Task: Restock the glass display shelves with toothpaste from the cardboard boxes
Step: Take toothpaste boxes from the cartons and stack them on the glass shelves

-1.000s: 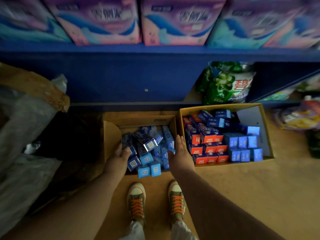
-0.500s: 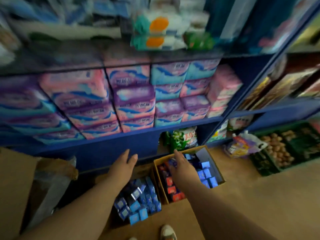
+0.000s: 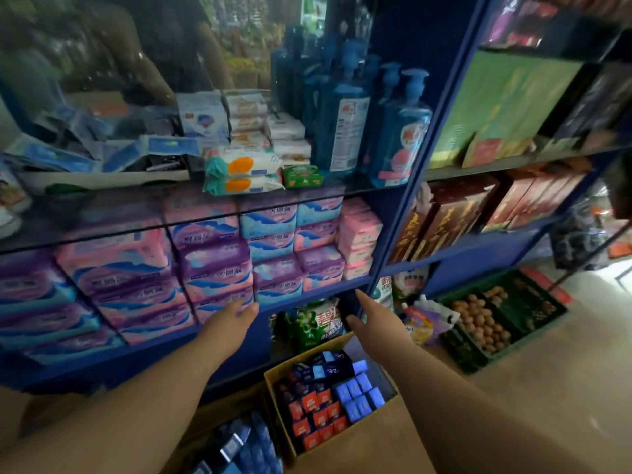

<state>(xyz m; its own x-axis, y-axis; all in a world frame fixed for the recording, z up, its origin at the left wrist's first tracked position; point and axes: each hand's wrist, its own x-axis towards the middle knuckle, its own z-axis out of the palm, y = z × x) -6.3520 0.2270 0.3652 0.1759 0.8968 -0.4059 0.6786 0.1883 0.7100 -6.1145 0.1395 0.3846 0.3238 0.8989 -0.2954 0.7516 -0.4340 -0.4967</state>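
Before blue shop shelving, a person holds out a left hand (image 3: 227, 323) and a right hand (image 3: 379, 325), both empty with fingers straight. The toothpaste (image 3: 325, 401) (red and blue cartons, packed upright) sits below them in a cardboard box (image 3: 355, 436) on the floor, with more blue cartons (image 3: 239, 446) just left of it. The left hand is in front of stacked pink and purple packs (image 3: 212, 265); the right is near a blue post (image 3: 391, 234), above a green bag (image 3: 314, 326). Higher up, a glass shelf (image 3: 68, 217) carries wipes (image 3: 242, 174) and pump bottles (image 3: 342, 131). A green crate (image 3: 460, 354) stands to the right.
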